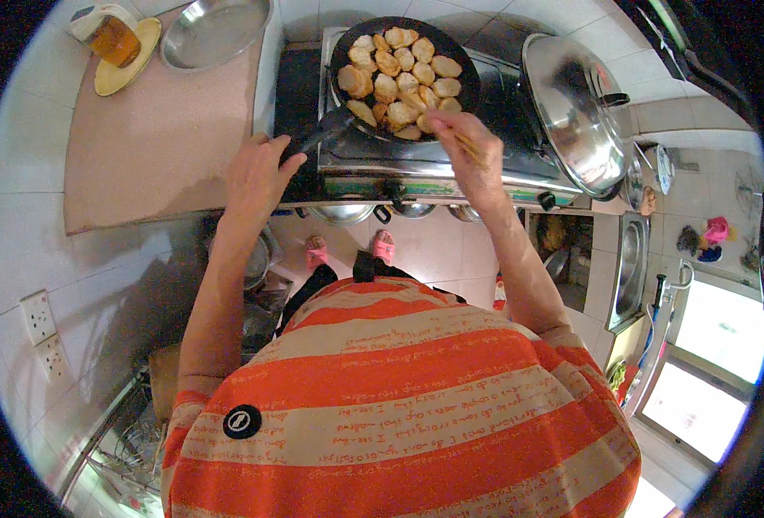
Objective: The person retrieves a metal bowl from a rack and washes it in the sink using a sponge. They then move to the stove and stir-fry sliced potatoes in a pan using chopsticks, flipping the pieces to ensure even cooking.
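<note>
A black frying pan (pixel 472 78) sits on the gas stove (pixel 382 158), filled with several browned, flat slices of food (pixel 405 59). My left hand (pixel 252 171) is at the end of the pan's dark handle (pixel 320 135), which lies between thumb and forefinger. Over the near right part of the pan, my right hand (pixel 472 152) grips wooden chopsticks (pixel 469 146). Their tips reach in among the slices, and the fingers hide part of them.
A large steel lid (pixel 573 116) leans at the stove's right. On the left counter (pixel 162 142) stand a steel basin (pixel 210 32) and a yellow plate (pixel 107 81) with a container of amber liquid (pixel 115 42). Stove knobs (pixel 546 200) line the front. A sink (pixel 629 265) lies farther right.
</note>
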Available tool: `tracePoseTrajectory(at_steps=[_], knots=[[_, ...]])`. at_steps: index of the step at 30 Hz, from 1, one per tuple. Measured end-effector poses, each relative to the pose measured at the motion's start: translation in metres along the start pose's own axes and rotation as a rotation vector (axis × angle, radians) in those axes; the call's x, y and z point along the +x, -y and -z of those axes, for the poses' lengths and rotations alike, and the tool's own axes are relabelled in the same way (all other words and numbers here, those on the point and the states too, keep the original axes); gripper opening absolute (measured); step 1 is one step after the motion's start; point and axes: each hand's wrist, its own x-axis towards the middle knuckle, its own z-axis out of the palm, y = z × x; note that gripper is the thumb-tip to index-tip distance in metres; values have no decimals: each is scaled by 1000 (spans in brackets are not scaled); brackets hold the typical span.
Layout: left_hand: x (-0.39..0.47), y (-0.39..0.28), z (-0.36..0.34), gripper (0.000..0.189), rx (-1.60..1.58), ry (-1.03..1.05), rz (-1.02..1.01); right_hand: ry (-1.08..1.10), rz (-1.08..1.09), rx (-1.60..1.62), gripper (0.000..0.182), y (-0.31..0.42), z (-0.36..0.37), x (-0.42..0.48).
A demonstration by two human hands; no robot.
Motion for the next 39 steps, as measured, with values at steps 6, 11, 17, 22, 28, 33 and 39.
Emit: tracePoseTrajectory(at_steps=[6, 11, 17, 22, 28, 33, 39], knots=[[2, 1, -3, 35, -23, 41, 8, -24, -67, -131, 15, -21, 18, -26], [-1, 7, -8, 32, 19, -53, -66, -85, -71, -105, 15, -13, 23, -24], [0, 4, -3, 32, 19, -11, -49, -60, -22, -154, 16, -15, 24, -26], [3, -3, 7, 41, -24, 82, -6, 37, 188, -211, 22, -18, 2, 3], [0, -6, 9, 41, 62, 70, -10, 209, 161, -295, 31, -34, -51, 30], [-16, -41, 0, 30, 162, -308, -225, 318, 261, -245, 51, -42, -40, 30], [-68, -54, -83, 20, -345, 126, -194, 68, 86, -84, 33, -12, 27, -11]])
